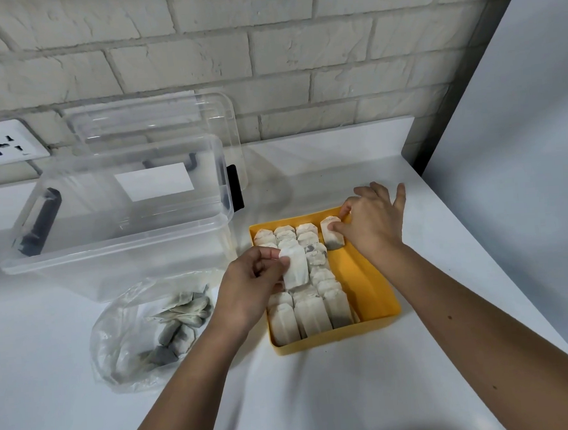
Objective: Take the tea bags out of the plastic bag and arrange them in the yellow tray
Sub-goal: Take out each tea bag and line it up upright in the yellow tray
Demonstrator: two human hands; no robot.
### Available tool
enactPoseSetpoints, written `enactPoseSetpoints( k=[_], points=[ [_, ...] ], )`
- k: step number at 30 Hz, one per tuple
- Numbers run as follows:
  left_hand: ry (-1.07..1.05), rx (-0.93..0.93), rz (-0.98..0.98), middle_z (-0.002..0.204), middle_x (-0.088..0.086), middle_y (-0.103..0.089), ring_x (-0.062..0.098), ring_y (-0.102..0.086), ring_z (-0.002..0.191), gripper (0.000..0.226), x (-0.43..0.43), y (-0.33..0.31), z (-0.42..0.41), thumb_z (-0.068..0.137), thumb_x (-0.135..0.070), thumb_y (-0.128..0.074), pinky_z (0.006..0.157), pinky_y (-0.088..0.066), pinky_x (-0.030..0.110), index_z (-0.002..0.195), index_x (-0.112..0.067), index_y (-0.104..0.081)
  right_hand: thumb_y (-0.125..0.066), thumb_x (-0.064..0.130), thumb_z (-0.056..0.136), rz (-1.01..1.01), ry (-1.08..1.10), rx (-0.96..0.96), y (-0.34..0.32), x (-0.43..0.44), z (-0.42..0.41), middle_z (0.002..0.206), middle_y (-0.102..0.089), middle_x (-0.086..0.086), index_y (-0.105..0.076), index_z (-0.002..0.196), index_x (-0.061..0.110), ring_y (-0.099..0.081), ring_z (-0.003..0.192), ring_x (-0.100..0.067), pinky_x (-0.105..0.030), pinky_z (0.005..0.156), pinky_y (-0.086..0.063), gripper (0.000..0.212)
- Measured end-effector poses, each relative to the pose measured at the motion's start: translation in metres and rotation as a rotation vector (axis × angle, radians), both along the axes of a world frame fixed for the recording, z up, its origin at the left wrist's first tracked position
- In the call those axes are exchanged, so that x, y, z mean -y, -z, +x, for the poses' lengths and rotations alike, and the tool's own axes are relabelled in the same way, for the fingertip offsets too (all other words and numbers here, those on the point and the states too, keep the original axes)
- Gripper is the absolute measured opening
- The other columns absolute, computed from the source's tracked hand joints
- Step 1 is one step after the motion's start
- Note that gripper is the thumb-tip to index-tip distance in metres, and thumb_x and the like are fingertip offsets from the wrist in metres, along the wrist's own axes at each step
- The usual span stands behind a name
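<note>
Both hands at the yellow tray (363, 276), one tea bag in each.
Left hand (247, 290): thumb and curled fingers pinch a raised tea bag (294, 269), held just right of the knuckles, over the packed rows of tea bags (312, 312). Right hand (373, 222): thumb and forefinger pinch a second tea bag (332, 233) just left of the palm, at the tray's far end; the other fingers are spread. The packed rows lie between the two hands, with bare tray floor under the right wrist. Plastic bag (126, 330), with more tea bags inside, lies just left of the left wrist on the white counter (320, 395). Clear storage box (116, 218) stands beyond the left hand, well apart from the right.
</note>
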State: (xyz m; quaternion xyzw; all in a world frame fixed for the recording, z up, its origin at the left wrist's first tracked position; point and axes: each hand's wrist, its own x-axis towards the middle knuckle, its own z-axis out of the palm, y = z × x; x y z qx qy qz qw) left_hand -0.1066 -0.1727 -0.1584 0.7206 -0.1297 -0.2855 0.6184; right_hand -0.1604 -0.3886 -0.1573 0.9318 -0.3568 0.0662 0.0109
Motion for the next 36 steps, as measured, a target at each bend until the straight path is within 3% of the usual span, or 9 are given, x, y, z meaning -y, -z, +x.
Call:
enactPoseSetpoints(
  k=[3, 5, 7, 8, 11, 15, 22, 26, 36],
  points=[
    [-0.006, 0.009, -0.020, 0.091, 0.022, -0.073, 0.024, -0.068, 0.078, 0.008, 0.001, -0.002, -0.002, 0.092, -0.014, -0.068, 0.069, -0.059, 0.024, 0.097, -0.008, -0.067, -0.065, 0.049, 0.085, 0.044, -0.099, 0.184, -0.017, -0.011, -0.015, 0.131, -0.057, 0.004, -0.068, 0.108, 0.033, -0.043, 0.130, -0.021, -0.049, 0.114, -0.016, 0.029],
    [-0.001, 0.033, -0.022, 0.091, 0.021, -0.073, 0.022, -0.068, 0.078, 0.008, 0.002, -0.004, -0.003, 0.092, -0.017, -0.068, 0.068, -0.058, 0.023, 0.097, -0.010, -0.068, -0.069, 0.035, 0.084, 0.336, -0.251, 0.330, -0.033, -0.021, -0.026, 0.114, -0.065, 0.010, -0.069, 0.106, 0.032, -0.056, 0.108, -0.015, -0.037, 0.099, -0.039, 0.022],
    [0.013, 0.048, -0.031, 0.090, 0.019, -0.073, 0.021, -0.068, 0.078, 0.010, 0.005, -0.007, -0.006, 0.092, -0.018, -0.068, 0.068, -0.057, 0.023, 0.098, -0.010, -0.068, -0.071, 0.023, 0.082, 0.753, -0.363, 0.309, -0.047, -0.033, -0.035, 0.098, -0.068, 0.015, -0.070, 0.111, 0.030, -0.060, 0.088, -0.009, -0.026, 0.082, -0.048, 0.030],
    [0.024, 0.046, -0.036, 0.088, 0.018, -0.072, 0.021, -0.068, 0.078, 0.012, 0.007, -0.009, -0.007, 0.093, -0.018, -0.068, 0.070, -0.057, 0.027, 0.100, -0.009, -0.067, -0.073, 0.022, 0.081, 0.832, -0.400, 0.282, -0.050, -0.037, -0.039, 0.090, -0.068, 0.016, -0.070, 0.112, 0.028, -0.061, 0.081, -0.009, -0.024, 0.077, -0.049, 0.032],
    [0.065, 0.052, -0.041, 0.086, 0.018, -0.071, 0.021, -0.067, 0.077, 0.012, 0.015, -0.016, -0.012, 0.093, -0.017, -0.068, 0.076, -0.057, 0.036, 0.101, -0.008, -0.067, -0.078, 0.031, 0.078, 0.656, -0.462, 0.251, -0.052, -0.039, -0.041, 0.070, -0.063, 0.018, -0.074, 0.095, 0.025, -0.060, 0.070, -0.007, -0.024, 0.070, -0.047, 0.019],
    [0.082, 0.116, -0.019, 0.084, 0.006, -0.073, 0.010, -0.066, 0.070, 0.006, 0.019, -0.019, -0.013, 0.093, -0.018, -0.067, 0.066, -0.054, 0.024, 0.096, -0.013, -0.070, -0.075, 0.033, 0.082, 0.427, -0.443, 0.210, -0.058, -0.022, -0.046, 0.076, -0.067, 0.011, -0.074, 0.086, 0.022, -0.063, 0.077, -0.012, -0.030, 0.075, -0.049, 0.012],
    [0.034, 0.161, 0.014, 0.087, 0.004, -0.075, 0.006, -0.065, 0.069, 0.005, 0.007, -0.012, -0.008, 0.094, -0.019, -0.066, 0.063, -0.052, 0.020, 0.091, -0.021, -0.071, -0.070, 0.042, 0.084, 0.324, -0.301, -0.018, -0.030, 0.005, -0.048, 0.143, -0.048, 0.003, -0.073, 0.100, 0.025, -0.033, 0.136, -0.021, -0.038, 0.105, -0.029, 0.024],
    [0.039, 0.150, 0.022, 0.087, 0.004, -0.075, 0.006, -0.065, 0.070, 0.006, 0.005, -0.009, -0.009, 0.093, -0.019, -0.067, 0.062, -0.051, 0.016, 0.090, -0.021, -0.071, -0.068, 0.044, 0.086, 0.269, -0.257, -0.064, -0.006, 0.006, -0.029, 0.157, -0.031, 0.001, -0.073, 0.103, 0.029, -0.011, 0.149, -0.023, -0.043, 0.117, -0.014, 0.024],
    [0.020, 0.128, 0.021, 0.092, 0.012, -0.074, 0.008, -0.065, 0.071, 0.004, 0.000, -0.002, -0.003, 0.092, -0.019, -0.068, 0.062, -0.051, 0.015, 0.092, -0.017, -0.072, -0.072, 0.044, 0.082, 0.141, -0.081, 0.157, 0.017, 0.010, -0.005, 0.141, -0.052, 0.001, -0.076, 0.099, 0.030, -0.032, 0.139, -0.024, -0.043, 0.111, -0.025, 0.022]
  ],
)
